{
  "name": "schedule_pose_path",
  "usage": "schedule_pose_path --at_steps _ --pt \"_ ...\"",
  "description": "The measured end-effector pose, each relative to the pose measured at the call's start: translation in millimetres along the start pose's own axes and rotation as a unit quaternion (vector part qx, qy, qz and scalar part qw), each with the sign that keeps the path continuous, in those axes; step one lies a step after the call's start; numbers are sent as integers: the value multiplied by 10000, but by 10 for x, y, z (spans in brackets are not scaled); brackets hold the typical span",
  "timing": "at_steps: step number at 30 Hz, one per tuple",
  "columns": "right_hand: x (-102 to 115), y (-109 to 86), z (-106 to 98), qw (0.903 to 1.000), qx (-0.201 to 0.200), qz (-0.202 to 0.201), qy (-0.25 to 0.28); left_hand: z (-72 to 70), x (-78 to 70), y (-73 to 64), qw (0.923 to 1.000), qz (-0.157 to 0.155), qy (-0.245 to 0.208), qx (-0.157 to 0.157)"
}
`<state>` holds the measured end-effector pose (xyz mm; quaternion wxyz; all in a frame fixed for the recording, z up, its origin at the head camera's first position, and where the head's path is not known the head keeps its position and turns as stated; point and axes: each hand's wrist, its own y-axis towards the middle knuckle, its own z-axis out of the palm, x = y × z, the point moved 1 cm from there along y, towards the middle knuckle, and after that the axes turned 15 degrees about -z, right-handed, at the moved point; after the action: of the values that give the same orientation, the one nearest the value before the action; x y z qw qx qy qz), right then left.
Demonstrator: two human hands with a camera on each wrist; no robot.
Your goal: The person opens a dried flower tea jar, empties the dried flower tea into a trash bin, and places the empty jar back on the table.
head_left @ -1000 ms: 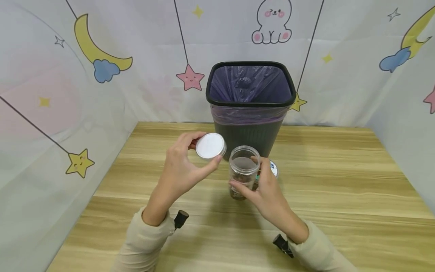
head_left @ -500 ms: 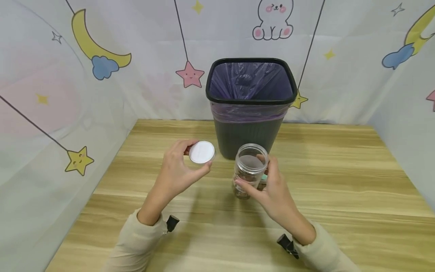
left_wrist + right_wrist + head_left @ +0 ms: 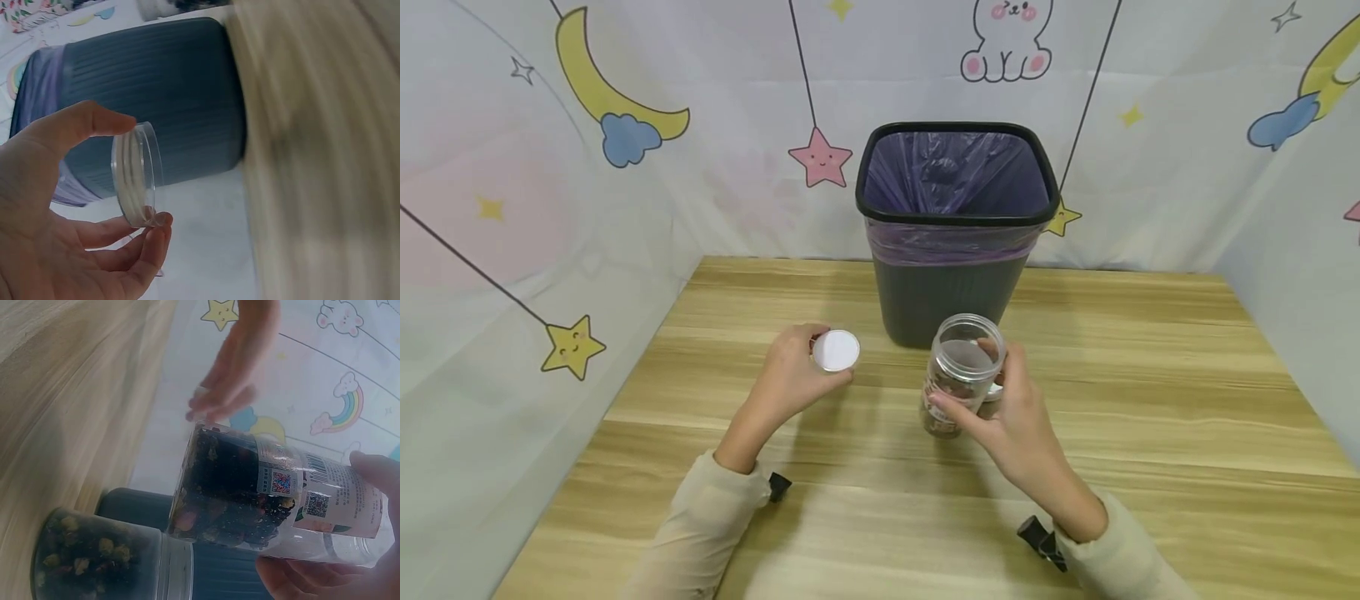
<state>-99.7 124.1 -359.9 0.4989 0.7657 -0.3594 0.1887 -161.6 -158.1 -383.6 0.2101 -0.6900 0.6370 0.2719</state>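
Observation:
My left hand point(image 3: 782, 379) pinches a round screw lid point(image 3: 837, 350) by its edge, the white inner face turned up toward the head view. In the left wrist view, the thumb and fingertips sit on opposite sides of the clear lid point(image 3: 134, 175). A clear, labelled plastic jar point(image 3: 958, 375) without a lid is gripped by my right hand point(image 3: 1018, 429), thumb in front and fingers behind. Dark dried pieces with pinkish and pale bits fill its lower part point(image 3: 231, 487). The right wrist view has its base raised off the table. Left hand and jar are apart.
A second jar point(image 3: 94, 556) of similar dried contents stands on the table, mostly hidden behind my right hand in the head view. Behind the jars stands a dark bin point(image 3: 951, 292) with a purple liner. Printed cloth walls point(image 3: 745, 150) enclose the wooden table point(image 3: 865, 517).
My left hand has moved the lid left and down, away from the jar and bin. My right hand, still holding the jar, has shifted slightly right, covering more of the second jar.

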Motion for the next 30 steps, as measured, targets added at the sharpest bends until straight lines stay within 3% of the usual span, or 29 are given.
schedule_pose_path --at_steps 5,14,30 --pt "-33 -15 -8 10000 8 20 -7 84 160 50 9990 -152 250 344" --pt "-53 -40 -36 9997 73 211 -12 184 340 101 9966 -67 546 615" --pt "36 -38 -155 10000 -47 10 83 217 407 125 9925 -93 791 923"
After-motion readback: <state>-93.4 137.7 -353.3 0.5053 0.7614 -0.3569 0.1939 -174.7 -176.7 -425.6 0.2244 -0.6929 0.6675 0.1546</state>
